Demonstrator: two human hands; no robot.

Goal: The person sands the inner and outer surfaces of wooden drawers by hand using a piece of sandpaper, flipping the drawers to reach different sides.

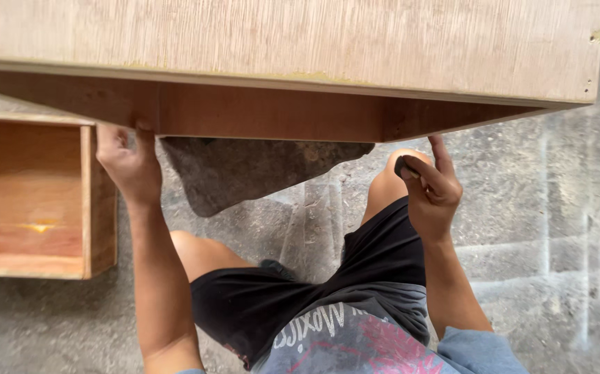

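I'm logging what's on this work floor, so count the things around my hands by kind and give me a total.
Wooden cabinet, large, gripped at its edge by the left hand: 1
Wooden drawer box, open side up, on the concrete floor: 1
Grey cloth under the cabinet: 1
Small dark object held in the right hand: 1
Total: 4

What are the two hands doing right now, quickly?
Left hand: closed on the lower edge of the wooden panel.
Right hand: fingers pinching a small dark object, fingertip up at the panel.
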